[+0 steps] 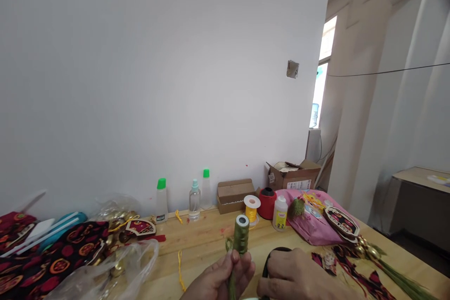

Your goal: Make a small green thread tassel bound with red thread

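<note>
My left hand (221, 275) is closed, its thumb and fingers pinching a bundle of olive-green thread (231, 283) that hangs downward. Right behind those fingertips a spool of the same green thread (241, 239) stands upright; whether the hand also supports it I cannot tell. My right hand (295, 274) is just to the right, with its fingers curled over a black looped handle (276, 250), perhaps of scissors; the rest of that tool is hidden by the hand and the frame's lower edge.
Along the wall stand green-capped bottles (161, 199), a small cardboard box (235, 196), a yellow cord spool (251, 208), a red thread cone (267, 204) and a glue bottle (280, 214). A pink bag (309, 232) with a tasselled ornament (341, 222) lies right, patterned fabric (56, 253) and a plastic bag (133, 267) left.
</note>
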Motion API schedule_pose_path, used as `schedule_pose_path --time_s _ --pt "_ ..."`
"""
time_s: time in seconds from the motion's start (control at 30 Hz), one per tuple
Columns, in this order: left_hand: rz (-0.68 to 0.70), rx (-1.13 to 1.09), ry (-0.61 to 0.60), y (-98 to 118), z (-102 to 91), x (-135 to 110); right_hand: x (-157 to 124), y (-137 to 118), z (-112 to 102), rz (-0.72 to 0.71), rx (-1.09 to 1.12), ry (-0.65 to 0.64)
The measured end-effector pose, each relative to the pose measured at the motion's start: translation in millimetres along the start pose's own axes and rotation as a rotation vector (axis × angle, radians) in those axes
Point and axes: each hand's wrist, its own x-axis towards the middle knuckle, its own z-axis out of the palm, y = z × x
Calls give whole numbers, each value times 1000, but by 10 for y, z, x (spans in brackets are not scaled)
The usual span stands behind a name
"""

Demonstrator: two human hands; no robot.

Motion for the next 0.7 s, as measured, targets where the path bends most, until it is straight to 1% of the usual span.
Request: schedule_pose_path --time_s 0.07,0.13,0.23,0.3,0.37,0.4,0.47,0.53,0.57,0.63,0.67,0.7 --pt "1 29 -11 27 31 -26 -29 24 59 -25 -11 2" --pt "-17 37 -25 78 50 -55 -67 68 188 -41 21 18" --pt "-119 18 -67 180 44 -90 -143 119 358 10 98 33" --pt "-171 22 -90 246 25 -107 -217 127 367 60 98 54" --pt "-179 57 -82 298 8 -122 -318 137 297 109 89 75" --pt "-172 73 -71 319 4 -129 -377 151 254 164 80 74" --pt "-154 94 -53 351 13 -141 -507 214 205 358 57 37" --pt "-116 107 -22 372 44 -149 -642 322 249 600 37 3" --pt "-86 124 20 378 69 -153 -705 387 310 694 30 2" --pt "-29 166 117 383 129 -165 -806 518 483 771 9 47" --pt "6 185 146 382 162 -175 -840 576 579 783 -9 80" --pt "43 203 149 380 193 -186 -859 624 670 782 -31 115"
